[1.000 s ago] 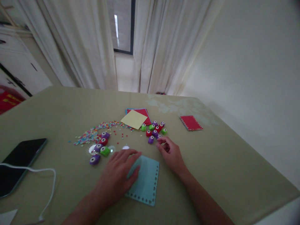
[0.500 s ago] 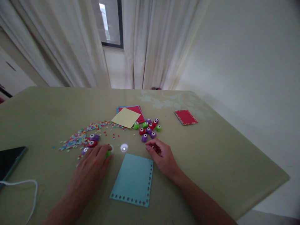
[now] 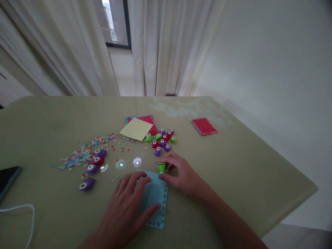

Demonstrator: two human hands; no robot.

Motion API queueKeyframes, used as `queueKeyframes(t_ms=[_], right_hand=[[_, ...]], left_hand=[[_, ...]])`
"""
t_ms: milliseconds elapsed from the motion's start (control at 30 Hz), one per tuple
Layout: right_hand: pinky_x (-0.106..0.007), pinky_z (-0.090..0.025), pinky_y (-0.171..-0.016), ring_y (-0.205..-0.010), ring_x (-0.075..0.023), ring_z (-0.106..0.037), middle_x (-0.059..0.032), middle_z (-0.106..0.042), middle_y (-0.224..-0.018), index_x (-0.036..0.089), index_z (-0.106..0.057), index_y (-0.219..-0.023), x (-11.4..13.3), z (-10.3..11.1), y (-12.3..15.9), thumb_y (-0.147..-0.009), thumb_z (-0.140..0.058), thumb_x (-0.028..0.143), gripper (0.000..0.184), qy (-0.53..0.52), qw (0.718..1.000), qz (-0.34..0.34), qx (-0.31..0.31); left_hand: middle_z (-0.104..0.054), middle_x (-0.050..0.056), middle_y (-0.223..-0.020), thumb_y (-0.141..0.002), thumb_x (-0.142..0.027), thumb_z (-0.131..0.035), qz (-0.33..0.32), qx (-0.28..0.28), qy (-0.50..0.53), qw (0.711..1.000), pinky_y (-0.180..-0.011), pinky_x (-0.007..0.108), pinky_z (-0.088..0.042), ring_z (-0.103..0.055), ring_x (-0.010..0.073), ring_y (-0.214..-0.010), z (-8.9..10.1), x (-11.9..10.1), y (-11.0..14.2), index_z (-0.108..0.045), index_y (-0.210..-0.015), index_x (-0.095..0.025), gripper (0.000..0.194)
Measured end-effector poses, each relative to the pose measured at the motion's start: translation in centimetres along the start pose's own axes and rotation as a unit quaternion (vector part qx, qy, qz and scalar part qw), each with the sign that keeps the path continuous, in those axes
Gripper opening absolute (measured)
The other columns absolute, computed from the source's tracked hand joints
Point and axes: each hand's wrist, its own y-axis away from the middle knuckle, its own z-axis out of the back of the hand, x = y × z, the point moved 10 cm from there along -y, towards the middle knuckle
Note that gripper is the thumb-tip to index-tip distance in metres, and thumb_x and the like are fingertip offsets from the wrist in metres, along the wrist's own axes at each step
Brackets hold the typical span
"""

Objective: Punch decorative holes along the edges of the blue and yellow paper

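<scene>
My left hand (image 3: 131,200) lies flat with fingers spread on a light blue paper card (image 3: 157,199) whose edges carry punched-out shapes. My right hand (image 3: 178,173) pinches a small green craft punch (image 3: 161,167) at the card's top right corner. A cluster of small punches (image 3: 161,140), green, red and purple, sits just beyond my right hand. Three more punches, purple and red (image 3: 94,162), lie to the left among scattered paper confetti (image 3: 85,152).
A yellow sheet (image 3: 136,129) rests on red and blue sheets at the table's middle. A red card (image 3: 204,126) lies at the right. A dark phone (image 3: 7,176) and a white cable (image 3: 20,211) sit at the left edge. Curtains and a wall stand behind the olive table (image 3: 246,166).
My left hand went left to the green punch, then came back onto the blue card. The green punch is now in my right hand at the card's corner.
</scene>
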Motion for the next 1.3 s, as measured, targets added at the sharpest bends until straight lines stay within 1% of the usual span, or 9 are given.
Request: queueKeyframes(t_ms=[67,133,267,400,533,700,900,1100,1300], right_hand=[[-0.031,-0.058,-0.083,-0.089,-0.0182,-0.068,-0.0060,-0.073,-0.114,0.022,-0.076,-0.127,-1.0,1.5,-0.1,-0.090,-0.085,0.028,0.038,0.018,1.000,-0.020,-0.014],[-0.031,-0.057,-0.080,-0.086,-0.0187,-0.067,-0.0039,-0.074,-0.104,0.021,-0.073,-0.127,-1.9,2.2,-0.1,-0.089,-0.085,0.029,0.040,0.014,0.999,-0.041,-0.015],[-0.030,-0.055,-0.075,-0.082,-0.0188,-0.066,-0.0028,-0.073,-0.093,0.018,-0.073,-0.119,-2.7,2.1,-0.1,-0.090,-0.079,0.025,0.030,0.023,0.998,-0.055,0.002],[-0.031,-0.056,-0.078,-0.085,-0.0194,-0.069,-0.0062,-0.075,-0.101,0.018,-0.079,-0.122,-2.0,1.3,0.0,-0.092,-0.077,0.023,0.031,0.069,0.996,-0.032,0.036],[-0.031,-0.056,-0.081,-0.089,-0.0186,-0.070,-0.0083,-0.074,-0.114,0.020,-0.083,-0.126,-1.1,0.7,0.0,-0.094,-0.074,0.019,0.033,0.099,0.993,0.002,0.063],[-0.030,-0.054,-0.083,-0.090,-0.0190,-0.070,-0.0068,-0.077,-0.107,0.019,-0.085,-0.115,-0.4,0.3,-0.1,-0.091,-0.076,0.016,0.025,0.102,0.993,0.028,0.056],[-0.028,-0.051,-0.075,-0.078,-0.0163,-0.066,-0.0039,-0.077,-0.096,0.019,-0.084,-0.111,-0.7,0.3,-0.2,-0.091,-0.076,0.017,0.022,0.097,0.995,0.013,0.036],[-0.028,-0.051,-0.071,-0.080,-0.0178,-0.067,-0.0039,-0.077,-0.093,0.019,-0.081,-0.112,-1.5,0.0,-0.2,-0.097,-0.075,0.030,0.019,0.040,0.998,-0.020,0.041],[-0.028,-0.051,-0.071,-0.078,-0.0180,-0.065,-0.0026,-0.073,-0.088,0.019,-0.078,-0.110,-2.0,-0.1,-0.1,-0.095,-0.076,0.030,0.019,0.016,0.999,-0.035,0.032]], left_hand=[[-0.068,0.009,-0.140,-0.099,-0.054,-0.077,-0.032,0.051,-0.019,0.998,-0.105,0.053,-0.052,-0.065,0.0347,-0.122,-0.5,0.3,-0.1,-0.059,-0.144,-0.030,0.054],[-0.067,0.006,-0.148,-0.102,-0.045,-0.072,-0.055,0.085,-0.018,0.995,-0.111,0.052,-0.048,-0.064,0.0326,-0.128,-0.4,0.6,-0.2,-0.058,-0.150,-0.034,0.051],[-0.059,0.003,-0.163,-0.102,-0.022,-0.055,-0.055,0.078,-0.006,0.995,-0.123,0.051,-0.038,-0.055,0.0305,-0.145,0.9,1.6,-0.6,-0.059,-0.153,-0.033,0.052],[-0.059,0.005,-0.164,-0.104,-0.038,-0.064,-0.057,0.082,-0.023,0.995,-0.119,0.051,-0.043,-0.057,0.0323,-0.143,0.6,1.9,-0.5,-0.055,-0.159,-0.033,0.055],[-0.050,0.006,-0.172,-0.105,-0.036,-0.062,-0.065,0.082,-0.028,0.994,-0.125,0.052,-0.039,-0.052,0.0318,-0.151,0.1,2.1,-0.4,-0.043,-0.169,-0.032,0.066],[-0.055,0.007,-0.168,-0.104,-0.053,-0.068,-0.062,0.061,-0.034,0.996,-0.120,0.052,-0.048,-0.058,0.0341,-0.146,0.1,2.5,-0.5,-0.054,-0.161,-0.032,0.063],[-0.060,0.007,-0.163,-0.106,-0.051,-0.067,-0.049,0.053,-0.039,0.997,-0.116,0.051,-0.052,-0.063,0.0324,-0.141,0.0,2.7,-0.7,-0.056,-0.159,-0.030,0.058],[-0.064,0.009,-0.159,-0.107,-0.045,-0.064,-0.060,0.036,-0.047,0.996,-0.113,0.051,-0.053,-0.066,0.0318,-0.137,0.3,2.5,-0.7,-0.054,-0.158,-0.027,0.055],[-0.064,0.010,-0.158,-0.107,-0.049,-0.064,-0.061,0.035,-0.058,0.996,-0.112,0.053,-0.054,-0.065,0.0330,-0.138,0.4,2.6,-0.8,-0.055,-0.157,-0.027,0.055]])
